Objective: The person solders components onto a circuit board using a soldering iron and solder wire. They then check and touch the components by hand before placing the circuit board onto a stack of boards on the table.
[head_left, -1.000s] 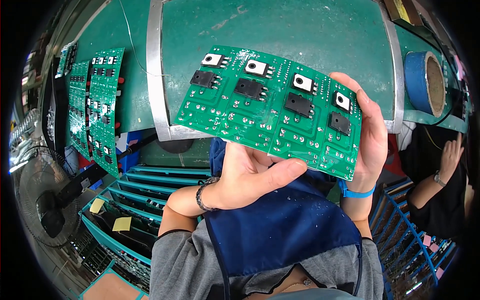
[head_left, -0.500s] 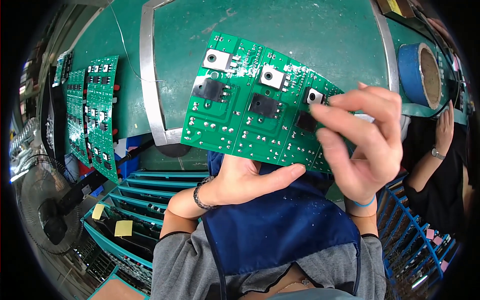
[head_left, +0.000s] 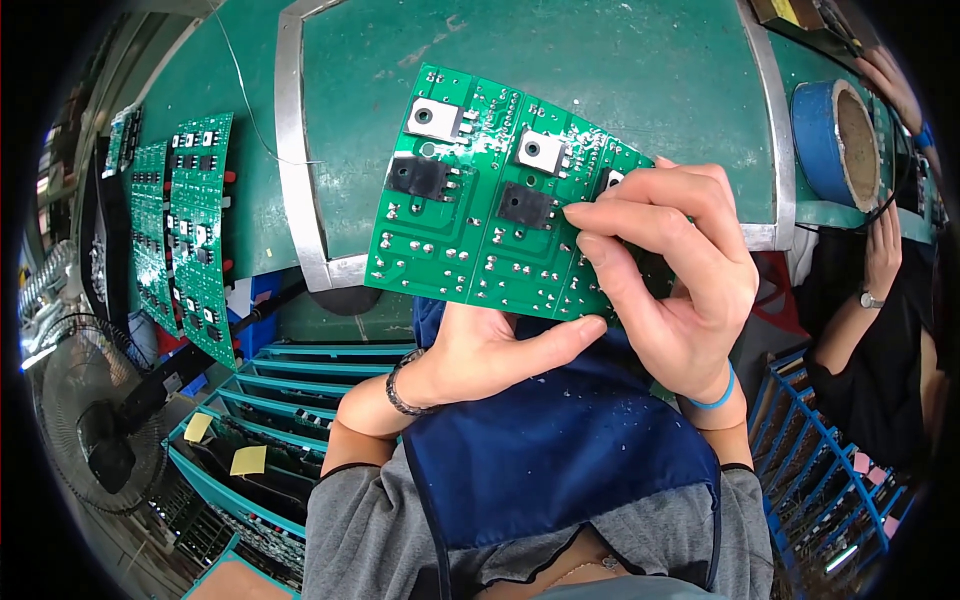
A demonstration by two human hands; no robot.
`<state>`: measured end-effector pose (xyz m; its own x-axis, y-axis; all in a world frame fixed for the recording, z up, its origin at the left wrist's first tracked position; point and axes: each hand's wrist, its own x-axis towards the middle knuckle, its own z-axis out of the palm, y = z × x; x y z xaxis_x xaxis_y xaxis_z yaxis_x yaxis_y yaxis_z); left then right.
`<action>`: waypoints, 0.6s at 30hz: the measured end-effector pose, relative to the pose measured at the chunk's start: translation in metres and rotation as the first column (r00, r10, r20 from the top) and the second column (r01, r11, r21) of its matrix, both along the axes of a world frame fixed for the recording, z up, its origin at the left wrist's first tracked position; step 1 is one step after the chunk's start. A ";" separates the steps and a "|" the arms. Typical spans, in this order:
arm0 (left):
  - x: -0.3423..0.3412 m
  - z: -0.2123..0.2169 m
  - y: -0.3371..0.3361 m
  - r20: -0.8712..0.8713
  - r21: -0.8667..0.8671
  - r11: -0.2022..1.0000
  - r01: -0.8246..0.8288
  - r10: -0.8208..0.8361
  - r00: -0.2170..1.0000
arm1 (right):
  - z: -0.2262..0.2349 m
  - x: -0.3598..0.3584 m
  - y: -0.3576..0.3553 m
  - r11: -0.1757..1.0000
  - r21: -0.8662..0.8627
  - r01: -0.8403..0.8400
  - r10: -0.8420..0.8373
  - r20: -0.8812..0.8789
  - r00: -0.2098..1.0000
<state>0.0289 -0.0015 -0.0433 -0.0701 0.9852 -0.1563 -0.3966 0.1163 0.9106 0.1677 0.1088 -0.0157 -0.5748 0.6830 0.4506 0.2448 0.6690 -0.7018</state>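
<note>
A green circuit board (head_left: pixel 470 235) is tilted up before me, with white-metal and black power transistors and shiny solder joints. My left hand (head_left: pixel 490 355) grips it from below, the thumb along the near edge and the other fingers hidden behind the board. Over the board's right part is my right hand (head_left: pixel 680 270), fingers curled, with a small gap between thumb and index finger and nothing visible in it. Its fingertips are close beside the middle black transistor (head_left: pixel 527 205). Whether they touch the board, I cannot tell. This hand partly covers a white-metal transistor (head_left: pixel 611 180).
Similar boards (head_left: pixel 200 235) stand at the left of the green bench (head_left: pixel 560 60), near a fan (head_left: pixel 105 440). A teal rack (head_left: pixel 270 400) holds boards below. On the right are a blue tape roll (head_left: pixel 822 145), a blue rack (head_left: pixel 810 440) and a co-worker's arm (head_left: pixel 870 290).
My right hand has moved left across the board, from the right-hand transistors toward the middle black one. The left hand and the board have barely shifted.
</note>
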 end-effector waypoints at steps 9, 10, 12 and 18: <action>0.004 -0.003 0.000 0.056 -0.060 0.998 -0.037 0.040 0.998 | -0.003 0.000 -0.001 0.991 -0.113 -0.078 0.080 0.017 0.997; 0.003 -0.003 0.001 0.057 -0.060 0.998 -0.035 0.039 0.998 | -0.006 0.000 -0.001 0.991 -0.113 -0.076 0.079 0.018 0.997; 0.000 -0.002 0.002 -0.008 -0.026 1.000 -0.010 0.009 1.000 | -0.011 -0.001 0.000 0.973 -0.232 0.009 -0.062 -0.223 0.973; 0.001 -0.001 0.002 -0.006 -0.008 1.000 -0.023 0.023 1.000 | -0.011 -0.002 0.000 0.987 -0.161 -0.019 -0.002 -0.131 0.991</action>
<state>0.0296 0.0007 -0.0442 -0.0938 0.9821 -0.1636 -0.3943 0.1142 0.9119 0.1656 0.1091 -0.0265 -0.5245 0.7482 0.4062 0.1388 0.5459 -0.8263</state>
